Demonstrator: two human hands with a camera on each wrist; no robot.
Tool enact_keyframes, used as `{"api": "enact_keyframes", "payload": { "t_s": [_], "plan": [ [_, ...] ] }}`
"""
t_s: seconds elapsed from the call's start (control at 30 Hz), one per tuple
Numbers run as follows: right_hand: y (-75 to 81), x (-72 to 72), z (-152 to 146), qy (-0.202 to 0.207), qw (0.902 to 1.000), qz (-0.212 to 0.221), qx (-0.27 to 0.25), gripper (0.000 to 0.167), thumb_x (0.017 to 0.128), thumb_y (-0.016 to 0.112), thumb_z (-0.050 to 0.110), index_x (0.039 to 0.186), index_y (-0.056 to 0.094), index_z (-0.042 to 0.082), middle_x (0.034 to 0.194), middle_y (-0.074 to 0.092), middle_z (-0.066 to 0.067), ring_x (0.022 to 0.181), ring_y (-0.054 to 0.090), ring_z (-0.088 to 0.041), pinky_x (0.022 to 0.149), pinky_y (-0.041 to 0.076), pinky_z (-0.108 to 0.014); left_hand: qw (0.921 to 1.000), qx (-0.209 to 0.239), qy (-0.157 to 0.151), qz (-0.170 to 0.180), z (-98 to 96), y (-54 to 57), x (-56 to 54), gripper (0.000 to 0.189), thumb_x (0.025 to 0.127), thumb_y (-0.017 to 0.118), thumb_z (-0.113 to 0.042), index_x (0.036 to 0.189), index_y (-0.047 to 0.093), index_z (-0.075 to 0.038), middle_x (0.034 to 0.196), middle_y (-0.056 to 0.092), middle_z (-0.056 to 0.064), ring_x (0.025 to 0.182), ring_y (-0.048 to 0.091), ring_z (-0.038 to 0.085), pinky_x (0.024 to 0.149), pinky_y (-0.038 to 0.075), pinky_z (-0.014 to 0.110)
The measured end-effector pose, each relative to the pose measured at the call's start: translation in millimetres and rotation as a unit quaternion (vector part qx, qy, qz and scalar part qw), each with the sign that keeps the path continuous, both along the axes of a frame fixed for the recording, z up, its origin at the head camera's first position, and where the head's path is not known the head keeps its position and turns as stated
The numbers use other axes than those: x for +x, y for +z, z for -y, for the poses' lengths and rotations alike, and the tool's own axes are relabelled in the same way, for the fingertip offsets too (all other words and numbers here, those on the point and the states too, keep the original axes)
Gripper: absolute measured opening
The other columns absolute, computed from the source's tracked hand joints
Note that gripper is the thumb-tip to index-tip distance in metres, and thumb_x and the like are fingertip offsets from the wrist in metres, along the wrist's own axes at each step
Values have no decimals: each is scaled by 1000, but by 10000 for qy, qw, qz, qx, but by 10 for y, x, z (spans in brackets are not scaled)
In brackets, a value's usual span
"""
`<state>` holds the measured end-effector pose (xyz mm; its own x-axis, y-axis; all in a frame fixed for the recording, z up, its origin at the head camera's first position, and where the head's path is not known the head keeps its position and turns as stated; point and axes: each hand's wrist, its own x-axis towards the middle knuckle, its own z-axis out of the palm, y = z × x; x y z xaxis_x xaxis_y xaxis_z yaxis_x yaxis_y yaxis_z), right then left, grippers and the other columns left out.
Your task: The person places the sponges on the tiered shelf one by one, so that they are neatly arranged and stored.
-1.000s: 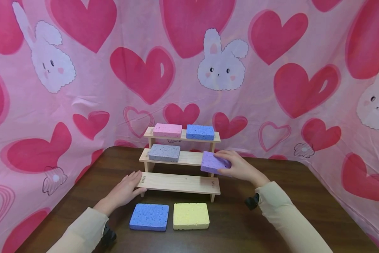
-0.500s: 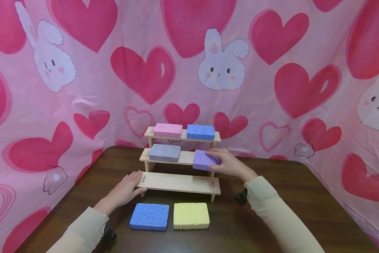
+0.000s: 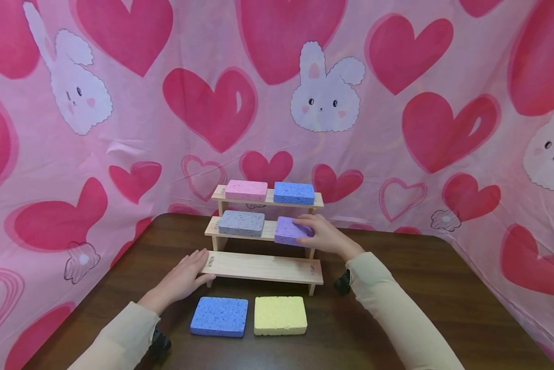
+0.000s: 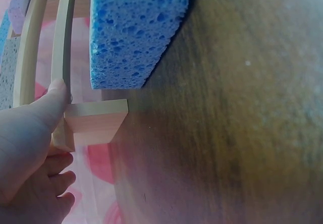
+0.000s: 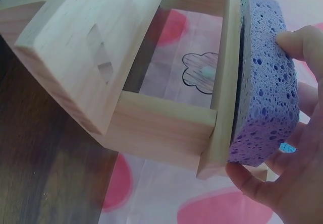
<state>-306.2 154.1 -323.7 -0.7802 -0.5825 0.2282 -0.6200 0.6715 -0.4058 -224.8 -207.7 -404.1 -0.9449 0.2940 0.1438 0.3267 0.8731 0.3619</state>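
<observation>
My right hand (image 3: 325,236) grips a purple sponge (image 3: 286,231) at the right end of the middle step of a three-step wooden stand (image 3: 263,266). Seen from the right wrist, the thumb and fingers hold the sponge (image 5: 267,77) along its edges, with a thin dark gap between it and the step. A grey sponge (image 3: 241,223) lies to its left on the same step. My left hand (image 3: 180,280) holds the left end of the bottom step; in the left wrist view the thumb presses the board's front edge and the other fingers curl behind.
On the top step lie a pink sponge (image 3: 246,190) and a blue sponge (image 3: 294,193). Another blue sponge (image 3: 219,317) and a yellow sponge (image 3: 280,316) lie on the dark wooden table (image 3: 397,308) before the stand. A pink heart-patterned cloth (image 3: 268,133) hangs behind.
My right hand has moved left with the purple sponge, from beyond the middle step's right end to over that step, closer to the grey sponge. The left hand has stayed in place.
</observation>
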Motion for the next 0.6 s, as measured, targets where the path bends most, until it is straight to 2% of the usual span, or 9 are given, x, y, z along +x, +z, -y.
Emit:
{"api": "enact_keyframes", "payload": {
  "t_s": [0.23,0.47,0.6],
  "plan": [
    [-28,-25,33,36,9999,103,10,54,83,67,28,132,52,11,137,42,-14,121,37,-32,96,39,-48,10000,-5,-17,-2,-8,1,-6,72,86,64,-31,137,33,9,141,32,27,131,24,43,105,18,53],
    [13,-17,35,140,9997,208,18,48,85,66,30,130,55,18,141,39,-9,128,34,-31,99,35,-48,10000,-12,-23,-54,4,-16,-16,72,85,65,-31,137,34,9,140,33,27,130,24,43,105,18,53],
    [13,-26,49,210,9998,6,25,46,85,66,29,129,57,17,140,40,-10,128,34,-32,99,34,-50,10000,-1,-26,-81,9,-21,-18,72,85,65,-31,137,34,9,140,33,27,130,25,43,105,18,53]
  ]
}}
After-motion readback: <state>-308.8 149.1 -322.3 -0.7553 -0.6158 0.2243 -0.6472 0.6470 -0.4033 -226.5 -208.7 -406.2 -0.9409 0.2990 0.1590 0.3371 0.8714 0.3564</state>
